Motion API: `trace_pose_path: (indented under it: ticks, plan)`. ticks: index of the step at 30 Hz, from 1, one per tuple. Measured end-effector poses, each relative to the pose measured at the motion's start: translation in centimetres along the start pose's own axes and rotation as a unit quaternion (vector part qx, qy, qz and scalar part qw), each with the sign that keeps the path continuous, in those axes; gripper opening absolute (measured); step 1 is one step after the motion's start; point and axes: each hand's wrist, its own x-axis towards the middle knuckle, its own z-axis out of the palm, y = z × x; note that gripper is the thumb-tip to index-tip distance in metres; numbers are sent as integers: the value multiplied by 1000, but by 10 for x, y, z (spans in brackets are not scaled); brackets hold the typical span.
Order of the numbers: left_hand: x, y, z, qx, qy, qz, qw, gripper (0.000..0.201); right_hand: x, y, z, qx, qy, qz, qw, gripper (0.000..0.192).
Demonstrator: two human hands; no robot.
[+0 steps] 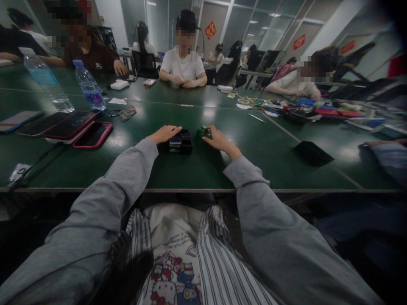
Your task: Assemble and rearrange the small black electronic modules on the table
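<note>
Two clear plastic water bottles with blue caps stand at the far left of a long dark green table, near a row of flat smartphones, two of them in red-edged cases. A pair of folded glasses lies beside the phones, and a flat black pad sits to the right. Across the table a person in a white T-shirt works with hands together, while bright scattered cables and tools crowd the far right.
</note>
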Motion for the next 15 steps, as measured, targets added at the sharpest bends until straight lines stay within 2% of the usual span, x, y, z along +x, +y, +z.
trace_pose_path:
  ticks: [15]
  plan:
    - [0,-3,0,-6,-3,4,1000,59,1,1,1,1,3,2,1000,48]
